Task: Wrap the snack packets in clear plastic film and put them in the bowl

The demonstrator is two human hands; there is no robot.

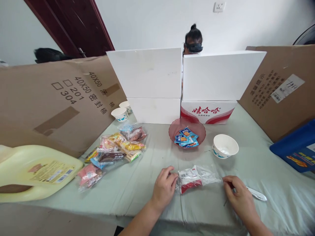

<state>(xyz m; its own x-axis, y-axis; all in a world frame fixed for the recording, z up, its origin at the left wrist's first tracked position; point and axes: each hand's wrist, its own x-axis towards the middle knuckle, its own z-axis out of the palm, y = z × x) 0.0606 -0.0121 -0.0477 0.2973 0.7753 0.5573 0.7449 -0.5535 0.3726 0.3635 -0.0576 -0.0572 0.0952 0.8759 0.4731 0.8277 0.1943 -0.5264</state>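
Left hand [164, 186], right hand [238, 196] pinch our clear snack bag [197, 177] taut at lower centre, white pen [256, 194] tucked under right.

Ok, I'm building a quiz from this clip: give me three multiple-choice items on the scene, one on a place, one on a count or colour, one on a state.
1. Where is the pink bowl?
A. in front of the red-and-white box
B. on the yellow jug
C. beside the blue box

2. How many paper cups stand by the left cardboard?
A. none
B. two
C. five

3. How is the clear packet held?
A. left hand only
B. lying untouched
C. between both hands

Answers:
1 A, the bowl sits just before that box.
2 B, two cups stand there.
3 C, the left hand and right hand each pinch an end.
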